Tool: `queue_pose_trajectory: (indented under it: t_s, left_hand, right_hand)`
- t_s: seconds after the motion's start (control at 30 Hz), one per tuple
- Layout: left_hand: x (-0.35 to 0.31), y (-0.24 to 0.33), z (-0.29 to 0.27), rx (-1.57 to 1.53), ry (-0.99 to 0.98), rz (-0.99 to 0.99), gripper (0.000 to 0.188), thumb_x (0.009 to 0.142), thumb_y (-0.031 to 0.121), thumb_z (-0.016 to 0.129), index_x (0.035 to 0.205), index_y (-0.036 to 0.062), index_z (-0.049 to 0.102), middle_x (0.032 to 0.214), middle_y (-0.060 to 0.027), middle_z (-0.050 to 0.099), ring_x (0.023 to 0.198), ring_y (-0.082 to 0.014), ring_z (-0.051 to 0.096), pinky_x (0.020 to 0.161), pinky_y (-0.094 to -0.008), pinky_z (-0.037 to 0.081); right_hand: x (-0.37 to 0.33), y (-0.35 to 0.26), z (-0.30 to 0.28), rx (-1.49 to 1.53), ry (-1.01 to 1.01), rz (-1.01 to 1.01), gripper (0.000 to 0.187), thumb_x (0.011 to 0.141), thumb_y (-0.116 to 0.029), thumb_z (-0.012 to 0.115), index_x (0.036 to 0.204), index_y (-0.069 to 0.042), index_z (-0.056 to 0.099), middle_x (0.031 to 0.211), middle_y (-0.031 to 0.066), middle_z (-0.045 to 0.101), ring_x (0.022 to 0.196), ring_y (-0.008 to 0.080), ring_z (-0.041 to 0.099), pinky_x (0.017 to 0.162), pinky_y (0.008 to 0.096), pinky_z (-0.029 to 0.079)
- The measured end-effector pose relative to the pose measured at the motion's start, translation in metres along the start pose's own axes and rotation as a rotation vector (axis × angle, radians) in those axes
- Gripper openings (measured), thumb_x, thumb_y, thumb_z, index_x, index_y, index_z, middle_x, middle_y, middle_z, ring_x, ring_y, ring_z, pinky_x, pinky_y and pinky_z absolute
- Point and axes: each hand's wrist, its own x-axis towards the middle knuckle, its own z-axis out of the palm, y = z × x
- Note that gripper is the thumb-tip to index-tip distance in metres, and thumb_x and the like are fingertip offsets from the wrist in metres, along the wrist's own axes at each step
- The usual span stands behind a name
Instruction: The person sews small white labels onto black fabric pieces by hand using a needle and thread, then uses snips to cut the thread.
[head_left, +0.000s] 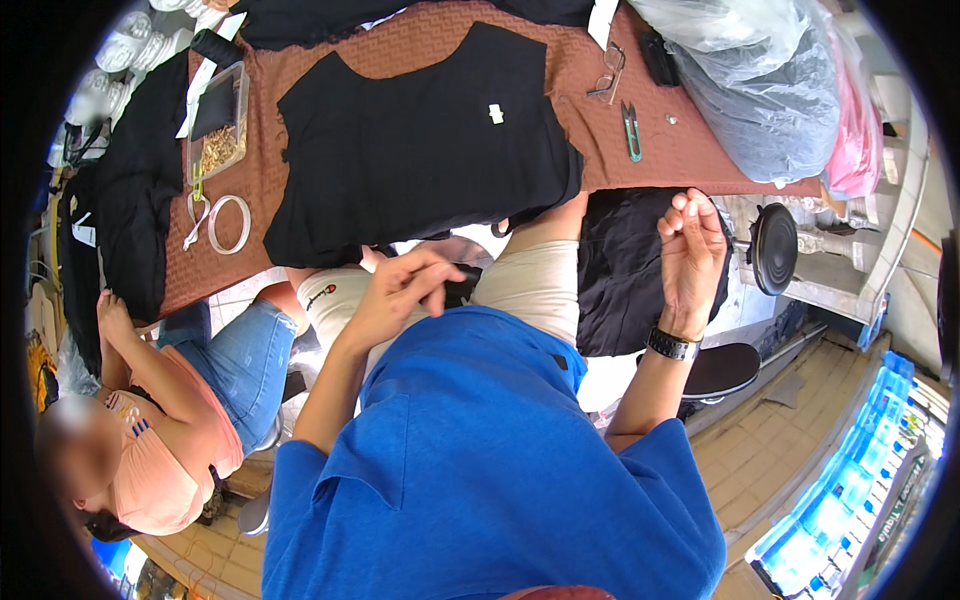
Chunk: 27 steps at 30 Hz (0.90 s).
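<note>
At ten o'clock, a clear box [242, 112] sits on brown cloth [680, 155]. Near the centre, toward nine, the left hand [404, 288] curls loosely. The black garment [425, 150] lies at twelve, green snips [632, 136] between one and two. Toward three, the right hand [692, 242] pinches its fingertips; whether around anything, I cannot tell.

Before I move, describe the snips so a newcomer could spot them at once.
Start at the brown-covered table, with black fabric across its middle. Right of that fabric, just below the glasses, lie the snips. Their slim green handles set them apart.
</note>
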Motion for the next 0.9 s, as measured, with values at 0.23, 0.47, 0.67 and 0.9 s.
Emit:
queue_pose_trajectory:
  t_s: [0.23, 0.47, 0.67, 0.9]
  left_hand:
    - [-0.050, -0.031, -0.027, 0.020, 0.217, -0.197, 0.026, 0.102, 0.021, 0.055, 0.098, 0.0003, 0.070, 0.062, 0.0002, 0.059, 0.056, -0.0054, 0.053, 0.054, -0.0203, 0.039]
    - [-0.066, -0.044, -0.030, 0.041, 0.209, -0.296, 0.024, 0.101, 0.019, 0.055, 0.097, 0.0007, 0.070, 0.064, 0.0001, 0.060, 0.059, -0.0048, 0.055, 0.056, -0.0194, 0.040]
    - [-0.068, -0.037, -0.032, 0.340, -0.062, -0.319, 0.022, 0.099, 0.019, 0.059, 0.106, -0.0003, 0.068, 0.079, -0.0035, 0.065, 0.072, -0.0082, 0.059, 0.067, -0.0234, 0.047]
    - [0.021, 0.021, -0.106, 0.598, 0.775, 0.218, 0.031, 0.091, 0.020, 0.068, 0.116, 0.0008, 0.065, 0.111, -0.0105, 0.063, 0.085, -0.0183, 0.061, 0.076, -0.0315, 0.049]
  right_hand:
    - [0.004, -0.024, -0.030, -0.207, 0.022, -0.170, 0.016, 0.100, -0.006, 0.057, 0.113, 0.001, 0.061, 0.090, 0.0107, 0.066, 0.064, 0.0087, 0.046, 0.059, 0.0220, 0.039]
    - [0.009, -0.044, -0.044, -0.737, 0.142, -0.314, 0.017, 0.098, -0.013, 0.064, 0.105, 0.002, 0.062, 0.085, 0.0081, 0.068, 0.059, 0.0036, 0.044, 0.055, 0.0176, 0.035]
    - [0.022, -0.063, -0.059, -1.101, 0.189, -0.319, 0.016, 0.098, -0.014, 0.063, 0.102, 0.002, 0.065, 0.084, 0.0050, 0.068, 0.062, 0.0039, 0.051, 0.055, 0.0177, 0.040]
    - [0.073, 0.012, -0.007, -1.122, 0.000, -0.285, 0.016, 0.091, -0.014, 0.069, 0.100, -0.002, 0.072, 0.083, 0.0046, 0.072, 0.074, 0.0116, 0.065, 0.065, 0.0266, 0.051]
